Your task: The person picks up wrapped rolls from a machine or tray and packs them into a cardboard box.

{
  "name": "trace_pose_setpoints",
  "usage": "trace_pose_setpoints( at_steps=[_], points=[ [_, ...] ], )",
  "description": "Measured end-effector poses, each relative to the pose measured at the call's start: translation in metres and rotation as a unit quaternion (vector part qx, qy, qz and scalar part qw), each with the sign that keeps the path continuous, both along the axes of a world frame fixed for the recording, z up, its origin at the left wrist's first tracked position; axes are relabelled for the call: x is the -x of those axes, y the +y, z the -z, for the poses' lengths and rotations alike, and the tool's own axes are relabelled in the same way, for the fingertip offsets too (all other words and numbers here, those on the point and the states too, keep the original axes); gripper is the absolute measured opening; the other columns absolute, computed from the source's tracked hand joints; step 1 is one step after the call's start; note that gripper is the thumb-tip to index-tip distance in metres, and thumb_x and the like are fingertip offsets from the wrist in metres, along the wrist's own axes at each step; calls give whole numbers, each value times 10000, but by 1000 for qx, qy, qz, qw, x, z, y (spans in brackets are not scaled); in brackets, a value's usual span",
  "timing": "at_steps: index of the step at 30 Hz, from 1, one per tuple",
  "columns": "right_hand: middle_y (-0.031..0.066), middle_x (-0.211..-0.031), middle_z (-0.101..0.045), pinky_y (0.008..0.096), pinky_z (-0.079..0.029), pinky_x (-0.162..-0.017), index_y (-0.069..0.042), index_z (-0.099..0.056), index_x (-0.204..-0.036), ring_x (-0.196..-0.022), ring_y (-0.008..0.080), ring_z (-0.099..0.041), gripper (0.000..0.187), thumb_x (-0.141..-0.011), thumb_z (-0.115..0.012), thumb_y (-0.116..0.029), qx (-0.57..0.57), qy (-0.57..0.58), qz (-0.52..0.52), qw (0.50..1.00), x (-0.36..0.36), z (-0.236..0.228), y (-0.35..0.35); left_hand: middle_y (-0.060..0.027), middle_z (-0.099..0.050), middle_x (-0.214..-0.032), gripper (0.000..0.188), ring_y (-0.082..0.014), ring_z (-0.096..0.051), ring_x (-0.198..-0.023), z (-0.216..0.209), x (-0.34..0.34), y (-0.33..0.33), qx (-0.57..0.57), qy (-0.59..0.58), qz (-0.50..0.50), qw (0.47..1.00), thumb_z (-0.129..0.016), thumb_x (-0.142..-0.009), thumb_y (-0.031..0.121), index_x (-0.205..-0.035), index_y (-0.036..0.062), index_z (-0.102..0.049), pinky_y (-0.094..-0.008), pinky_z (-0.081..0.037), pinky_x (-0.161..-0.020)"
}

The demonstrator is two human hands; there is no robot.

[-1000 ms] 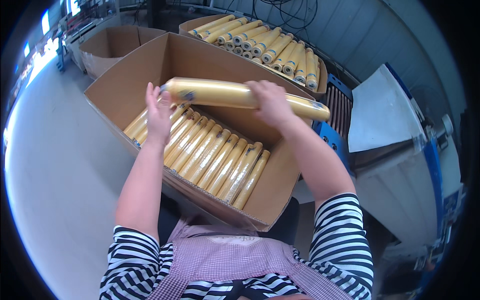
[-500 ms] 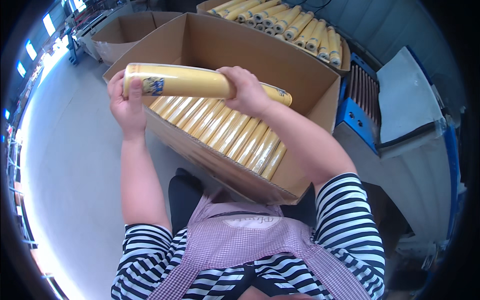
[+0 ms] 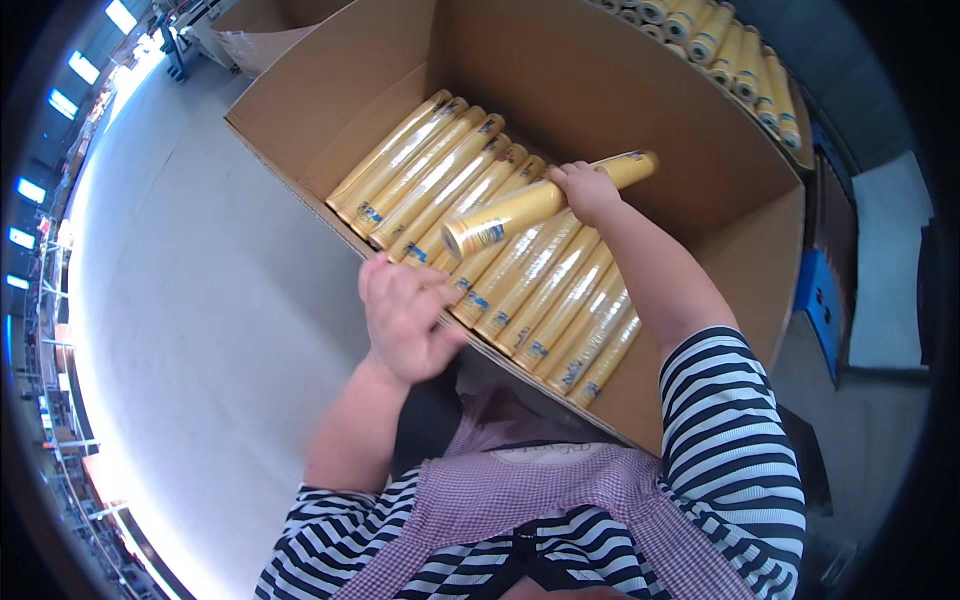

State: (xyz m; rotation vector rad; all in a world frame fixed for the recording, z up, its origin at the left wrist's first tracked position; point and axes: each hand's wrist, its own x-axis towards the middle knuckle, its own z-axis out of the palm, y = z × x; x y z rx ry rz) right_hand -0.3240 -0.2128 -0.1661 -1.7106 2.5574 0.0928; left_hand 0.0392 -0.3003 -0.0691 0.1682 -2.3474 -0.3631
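Observation:
A large cardboard box [image 3: 600, 95] holds a row of yellow rolls [image 3: 560, 285], wrapped in shiny clear film and lying side by side. Above that row, my right hand [image 3: 588, 192] grips one more yellow roll [image 3: 505, 218] around its middle. This roll lies tilted, its near-left end lower in the picture with a blue print near it. My left hand [image 3: 408, 312] is off the roll, fingers spread and slightly blurred, at the box's near edge by the ends of the rolls. Whether its fingertips touch the rolls I cannot tell.
At the upper right, another box [image 3: 803, 150] is piled with similar yellow rolls [image 3: 745, 65]. Part of a cardboard box [image 3: 262, 45] shows at the upper left. A blue-sided machine [image 3: 822, 300] with a pale sheet [image 3: 888, 260] stands right. Grey floor [image 3: 240, 270] lies left.
The roll, held by both hands above the box, has been lowered over the row and turned. My left hand has let go of its end and drawn nearer. The view has shifted too.

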Motion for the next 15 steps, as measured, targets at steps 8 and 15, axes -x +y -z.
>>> trace_pose_setpoints(
  at_steps=[8,15],
  points=[
    [63,-1223,-597,614,-340,-1084,-185,-590,-1207,-1269,270,-500,260,-951,-544,-189,-35,102,-101,989,-26,136,-142,41,-584,-960,201,-191,-516,-957,11,-11,-12,41,-49,21,998,-649,-814,372,-966,241,-663,-472,-299,-1070],
    [205,-1649,-206,541,-451,-1068,-231,-260,-1601,-1444,411,-371,698,-981,-581,-252,-111,-92,70,987,-111,211,-232,60,-558,-1004,189,-113,-534,-986,29,7,-9,6,41,25,999,-566,-891,283,-1051,224,-647,-349,-341,-1067]
  ],
)
